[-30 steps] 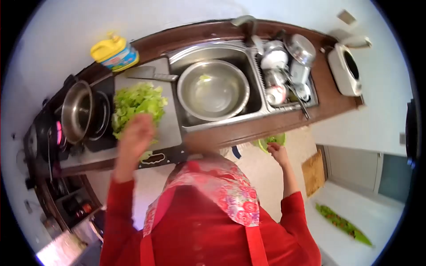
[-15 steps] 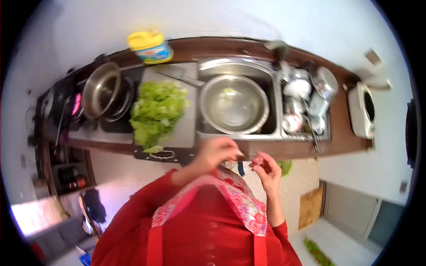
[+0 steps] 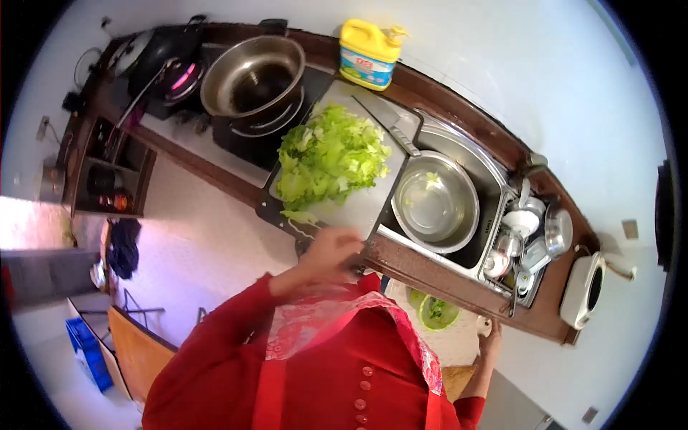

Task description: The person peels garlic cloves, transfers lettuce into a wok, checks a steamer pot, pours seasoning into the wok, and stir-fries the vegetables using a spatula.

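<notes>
My left hand (image 3: 331, 254), smeared by motion, is in front of the near edge of the cutting board (image 3: 358, 209); nothing shows in it. My right hand (image 3: 490, 340) is low at the right, below the counter's front edge, its fingers bent around a small pale thing that I cannot make out. A heap of cut lettuce (image 3: 331, 158) covers much of the board, with a loose leaf at the near corner. A kitchen knife (image 3: 383, 122) lies across the board's far right side. To its right, a metal basin (image 3: 444, 222) sits in the sink with a little green inside.
A large pot (image 3: 251, 79) stands on the stove at left, beside a wok (image 3: 161, 54). A yellow detergent bottle (image 3: 367, 57) is by the wall. Washed dishes (image 3: 523, 222) crowd the rack right of the sink. A green basket (image 3: 438, 314) is on the floor.
The view has turned and shifted toward the stove. My right hand has moved away from my left, out to the right and lower. My left hand remains near the board's front.
</notes>
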`<state>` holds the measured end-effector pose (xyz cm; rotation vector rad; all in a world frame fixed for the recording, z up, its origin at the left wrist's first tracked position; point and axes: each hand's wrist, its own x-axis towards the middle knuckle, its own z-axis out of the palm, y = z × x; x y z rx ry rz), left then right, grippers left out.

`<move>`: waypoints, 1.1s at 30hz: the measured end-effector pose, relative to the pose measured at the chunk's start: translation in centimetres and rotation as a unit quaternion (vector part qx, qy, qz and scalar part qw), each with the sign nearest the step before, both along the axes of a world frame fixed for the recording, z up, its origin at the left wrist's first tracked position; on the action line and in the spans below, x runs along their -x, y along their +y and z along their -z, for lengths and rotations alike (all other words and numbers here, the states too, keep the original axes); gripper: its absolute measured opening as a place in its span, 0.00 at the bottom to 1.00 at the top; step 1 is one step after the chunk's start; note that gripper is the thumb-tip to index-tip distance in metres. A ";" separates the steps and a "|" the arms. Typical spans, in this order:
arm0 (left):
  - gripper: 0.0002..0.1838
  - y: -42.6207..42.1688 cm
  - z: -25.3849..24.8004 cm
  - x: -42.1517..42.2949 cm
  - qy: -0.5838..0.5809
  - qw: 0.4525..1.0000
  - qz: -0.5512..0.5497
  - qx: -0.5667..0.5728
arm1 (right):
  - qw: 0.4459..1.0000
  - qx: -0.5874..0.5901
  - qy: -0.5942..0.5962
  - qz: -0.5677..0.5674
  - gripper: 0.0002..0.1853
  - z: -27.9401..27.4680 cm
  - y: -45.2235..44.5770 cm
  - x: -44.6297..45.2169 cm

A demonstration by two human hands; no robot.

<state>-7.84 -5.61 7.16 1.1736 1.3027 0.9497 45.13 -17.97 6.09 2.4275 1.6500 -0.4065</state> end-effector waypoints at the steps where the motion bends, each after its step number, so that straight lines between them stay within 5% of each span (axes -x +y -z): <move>1: 0.06 -1.2 1.1 1.6 0.045 0.997 -0.054 -0.019 | 0.990 -0.073 0.099 0.070 0.31 1.9 1.4 -0.9; 4: 0.05 -4.0 4.1 6.6 0.125 0.978 -0.163 -0.022 | 0.979 -0.136 0.153 0.009 0.18 -1.3 8.8 9.6; 8: 0.06 -4.9 6.8 10.5 0.169 0.956 -0.239 -0.014 | 0.925 -0.177 0.302 -0.149 0.13 0.9 15.1 22.7; 11: 0.06 -3.2 5.1 12.3 0.138 0.967 -0.212 0.031 | 0.882 -0.218 0.214 -0.358 0.13 -0.5 20.3 32.5; 14: 0.11 -3.6 4.5 14.3 0.106 0.971 -0.215 0.017 | 0.844 -0.285 0.299 -0.343 0.13 -1.4 26.3 38.7; 16: 0.15 -4.4 4.7 16.9 0.219 0.946 -0.166 -0.171 | 0.814 -0.281 0.338 -0.378 0.12 -4.3 28.2 43.3; 19: 0.21 -7.0 6.2 20.1 0.361 0.916 -0.074 -0.161 | 0.736 -0.290 0.374 -0.485 0.12 -6.9 28.0 51.1; 22: 0.21 -9.1 4.1 22.4 0.357 0.931 -0.055 -0.057 | 0.672 -0.259 0.418 -0.554 0.14 -8.6 26.4 59.3; 28: 0.18 -13.1 5.6 24.7 0.246 0.942 -0.226 -0.009 | 0.562 -0.171 0.468 -0.660 0.19 -9.3 26.5 72.3; 29: 0.17 -13.0 1.8 24.6 0.236 0.942 -0.239 -0.017 | 0.543 -0.175 0.475 -0.671 0.20 -8.8 26.4 74.5; 30: 0.18 -13.1 -0.2 24.5 0.309 0.930 -0.194 0.053 | 0.557 -0.129 0.485 -0.662 0.22 -9.0 25.9 76.6; 32: 0.18 -13.9 -0.5 24.6 0.194 0.932 -0.242 0.186 | 0.588 -0.040 0.493 -0.640 0.26 -9.8 25.0 80.5; 33: 0.18 -15.2 1.5 25.1 0.260 0.931 -0.217 0.133 | 0.574 -0.020 0.535 -0.619 0.27 -10.1 24.6 82.4</move>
